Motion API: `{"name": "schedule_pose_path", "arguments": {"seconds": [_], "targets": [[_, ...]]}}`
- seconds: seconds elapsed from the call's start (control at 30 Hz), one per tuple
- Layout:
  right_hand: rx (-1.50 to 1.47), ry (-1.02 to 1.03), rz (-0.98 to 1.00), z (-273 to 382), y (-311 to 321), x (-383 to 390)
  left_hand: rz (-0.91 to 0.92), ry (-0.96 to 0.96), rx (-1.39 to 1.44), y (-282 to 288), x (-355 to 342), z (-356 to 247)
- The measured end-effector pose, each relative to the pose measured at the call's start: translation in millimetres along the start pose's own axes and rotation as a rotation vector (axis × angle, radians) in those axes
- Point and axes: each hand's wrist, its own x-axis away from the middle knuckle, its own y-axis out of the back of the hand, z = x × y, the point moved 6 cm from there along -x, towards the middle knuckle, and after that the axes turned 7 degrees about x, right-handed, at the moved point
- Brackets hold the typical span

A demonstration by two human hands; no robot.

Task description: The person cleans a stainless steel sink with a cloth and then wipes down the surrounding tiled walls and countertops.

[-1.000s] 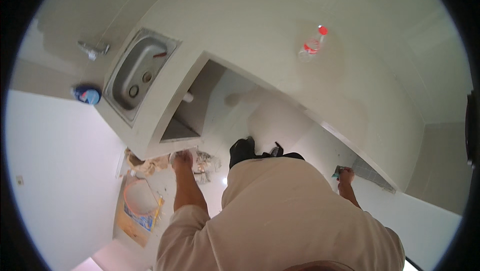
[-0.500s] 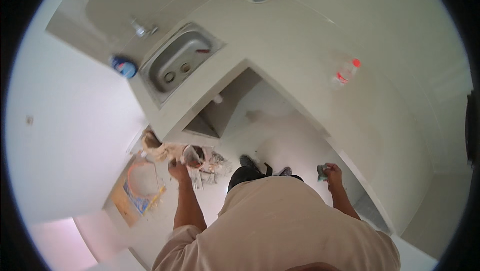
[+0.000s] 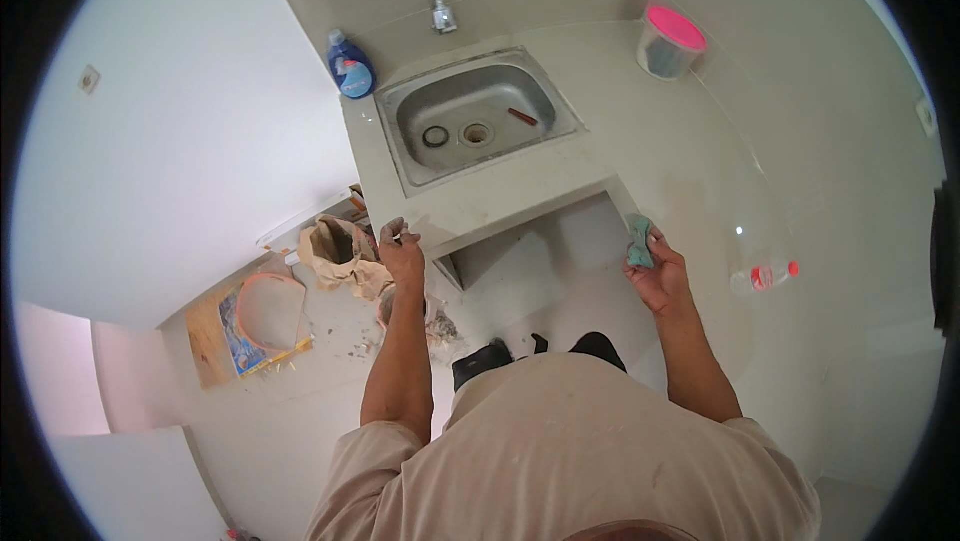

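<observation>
My right hand (image 3: 662,276) grips a green sponge (image 3: 639,242), pinched between thumb and fingers beside the inner corner of the counter. Over the counter's front edge, at the left of the sink, my left hand (image 3: 402,254) is held with its fingers curled in; whatever may be inside them is hidden. Beyond both hands lies the steel sink (image 3: 415,170), set into the pale counter (image 3: 480,203). In its basin are a dark ring (image 3: 435,137), an uncovered drain (image 3: 476,134) and a reddish-brown stick-like piece (image 3: 522,117). A tap (image 3: 440,9) sticks out from the wall behind.
A blue detergent bottle (image 3: 352,69) stands left of the sink. At the far right corner is a clear tub with a pink lid (image 3: 676,29); a plastic bottle (image 3: 766,276) lies on the right counter. Paper sacks (image 3: 338,249), debris and a wooden board (image 3: 208,343) cover the floor at left.
My view has turned toward the sink, which now lies straight ahead. Both hands have risen to about counter height. The green sponge stays in my right hand.
</observation>
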Motion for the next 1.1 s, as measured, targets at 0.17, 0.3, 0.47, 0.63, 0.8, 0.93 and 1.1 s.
{"name": "schedule_pose_path", "arguments": {"seconds": [0.17, 0.3, 0.47, 0.63, 0.8, 0.93, 1.1], "targets": [[-0.084, -0.202, 0.133, -12.4, -62.6, -82.5, -0.077, -0.02, -0.086, -13.5, -45.1, 2.8], [0.017, -0.296, 0.105, -16.4, -117.1, -149.9, -0.093, -0.045, -0.302, -32.8, -65.6, -3.9], [0.146, -0.388, 0.148, -30.1, -185.3, -279.9, -0.209, -0.205, -0.52, -43.4, -72.2, 3.5], [0.326, -0.396, 0.134, -37.9, -261.9, -431.4, -0.123, -0.006, -0.634, -56.9, -76.7, 4.0], [0.418, -0.253, 0.235, -31.5, -370.8, -550.6, -0.147, -0.093, -0.778, -56.6, -84.9, 5.0], [0.631, -0.135, 0.192, -37.8, -391.0, -610.3, -0.085, -0.082, -0.838, -61.3, -94.2, 0.8], [0.828, 0.044, 0.374, -61.3, -355.2, -630.2, -0.065, -0.056, -0.863, -61.4, -91.8, 11.8]]}}
